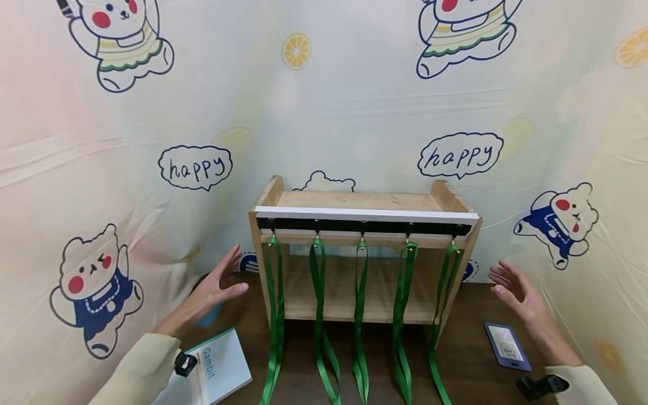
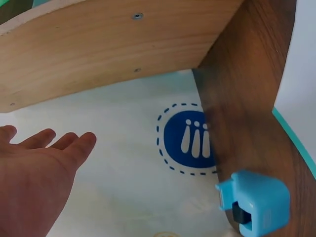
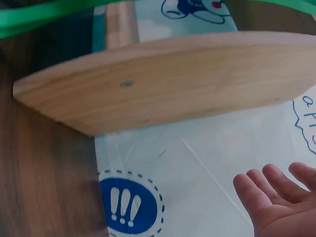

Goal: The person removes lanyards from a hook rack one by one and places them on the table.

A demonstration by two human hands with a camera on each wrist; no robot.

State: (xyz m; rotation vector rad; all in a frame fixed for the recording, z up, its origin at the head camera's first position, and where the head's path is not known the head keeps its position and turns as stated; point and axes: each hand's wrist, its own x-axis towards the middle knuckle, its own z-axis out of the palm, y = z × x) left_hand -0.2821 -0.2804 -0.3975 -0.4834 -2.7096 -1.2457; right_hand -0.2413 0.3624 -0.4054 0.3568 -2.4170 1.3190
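Note:
A small wooden shelf (image 1: 354, 200) stands on the dark table. Along its front runs a black strip (image 1: 385, 226) with a white edge, and several green lanyards (image 1: 359, 292) hang from it by metal clips. To the left of the shelf is my left hand (image 1: 217, 289), fingers extended, holding nothing. My right hand (image 1: 523, 298) hovers on the opposite side, apart from the shelf, its fingers spread and also without anything in them. In each wrist view the palm faces a wooden side panel (image 2: 123, 44) across a gap.
A blue-edged card holder (image 1: 508, 346) lies below my right hand. At the left, a white box (image 1: 220, 365) marked "Gambit" sits on the brown table (image 1: 468, 371). Near it is a light blue tape dispenser (image 2: 264, 202). Printed cloth (image 1: 354, 112) hangs behind.

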